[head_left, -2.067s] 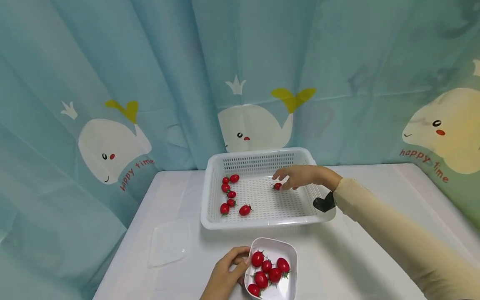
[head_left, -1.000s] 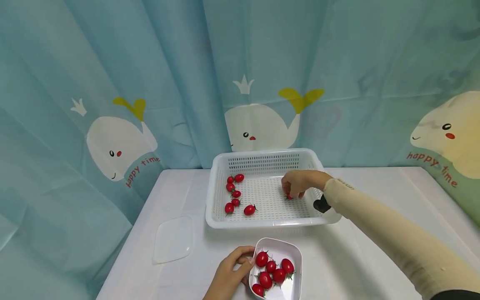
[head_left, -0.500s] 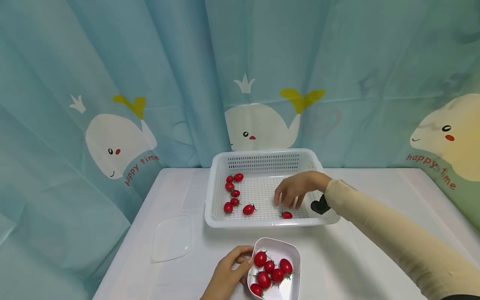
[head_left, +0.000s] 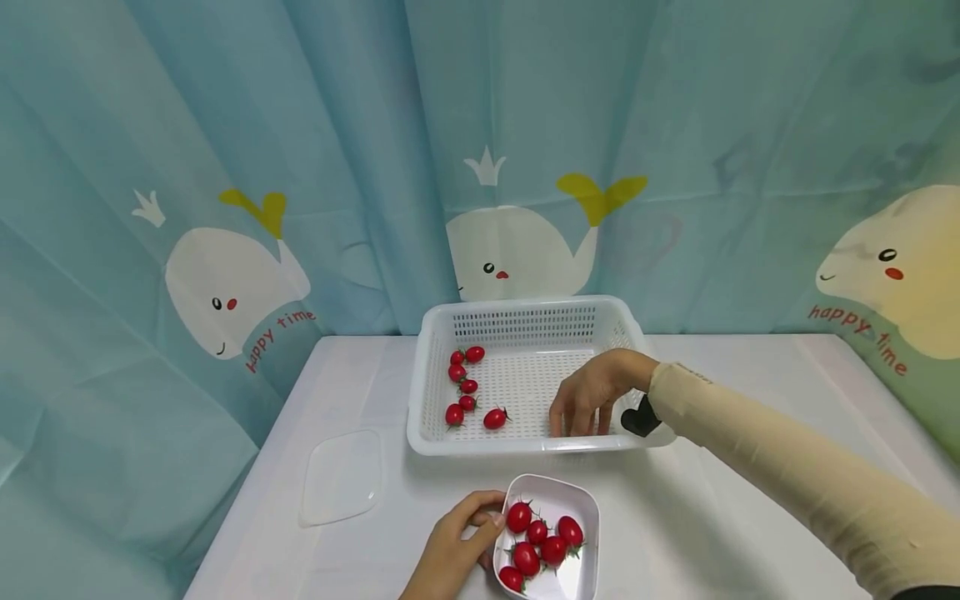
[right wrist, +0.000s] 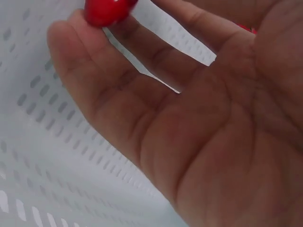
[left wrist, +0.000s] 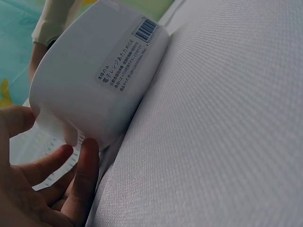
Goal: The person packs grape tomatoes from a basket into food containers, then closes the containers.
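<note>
Left hand (head_left: 457, 546), near edge of the counter (head_left: 360, 575): bent fingers and thumb grip the rim and wall of the smooth plastic tub (head_left: 555, 496), apparently to steady it. Right hand (head_left: 592, 396) reaches into the perforated basket (head_left: 525, 319) by the far edge; visible fingers slightly spread, glossy tomato (right wrist: 111, 9) at their tips, pinch cannot be told. Green-stalked tomatoes (head_left: 553, 551) sit in the tub; clear, flat lid (head_left: 343, 477) towards the left edge.
</note>
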Demonstrator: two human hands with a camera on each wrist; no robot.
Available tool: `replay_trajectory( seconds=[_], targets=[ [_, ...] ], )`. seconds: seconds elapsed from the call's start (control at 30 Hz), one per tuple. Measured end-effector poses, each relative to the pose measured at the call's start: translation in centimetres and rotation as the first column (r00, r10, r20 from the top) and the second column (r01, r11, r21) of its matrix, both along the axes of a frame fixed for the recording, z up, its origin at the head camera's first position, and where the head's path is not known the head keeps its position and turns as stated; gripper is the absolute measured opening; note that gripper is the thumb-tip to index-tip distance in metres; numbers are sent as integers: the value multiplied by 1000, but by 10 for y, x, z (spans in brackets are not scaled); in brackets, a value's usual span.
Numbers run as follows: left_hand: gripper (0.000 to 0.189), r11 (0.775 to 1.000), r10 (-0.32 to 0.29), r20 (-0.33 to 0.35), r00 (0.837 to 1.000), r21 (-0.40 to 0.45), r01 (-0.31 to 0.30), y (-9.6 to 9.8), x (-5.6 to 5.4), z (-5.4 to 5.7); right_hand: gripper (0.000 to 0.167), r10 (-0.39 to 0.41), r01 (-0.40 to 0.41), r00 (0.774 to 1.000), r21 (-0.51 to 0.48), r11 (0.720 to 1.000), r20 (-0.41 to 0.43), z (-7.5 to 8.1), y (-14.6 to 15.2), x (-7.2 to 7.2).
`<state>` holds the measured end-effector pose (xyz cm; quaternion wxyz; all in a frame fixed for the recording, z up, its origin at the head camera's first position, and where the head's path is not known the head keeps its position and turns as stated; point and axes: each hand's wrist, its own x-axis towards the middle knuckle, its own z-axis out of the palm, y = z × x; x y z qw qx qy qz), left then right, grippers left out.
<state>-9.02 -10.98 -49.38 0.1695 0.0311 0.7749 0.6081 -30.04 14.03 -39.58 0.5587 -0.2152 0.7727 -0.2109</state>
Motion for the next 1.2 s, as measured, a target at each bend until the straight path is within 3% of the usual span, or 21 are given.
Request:
replay_trajectory(
  seconds=[0.23,0.4,0.6,0.73,0.87,1.07,1.2],
  targets=[
    [48,1000,-2,-10,1000,4,2,-1,0,0,20,21,-23,999,-26,999,-45,10,1,4],
    [48,1000,-1,4,1000,21,1,0,1,-3,18,23,-30,989,-51,998,-149,26,4,12],
    [47,1000,6,6,1000,2,-6,1,1,-3,13,28,-57,949,-81,995,-315,49,14,34],
    [46,1000,8,-5,1000,-1,-8,0,1,-3,14,-29,-35,935,-173,984,-354,61,24,53],
    [45,1000,5,-15,1000,0,-5,0,1,-3,12,-96,-17,920,-284,959,-380,64,36,72],
    [46,1000,6,-10,1000,5,-6,0,1,-1,7,-182,-42,867,-431,901,-464,54,50,96],
    [46,1000,-3,-17,1000,7,3,1,1,-2,10,-212,-60,869,-522,851,-447,43,57,111]
  ],
)
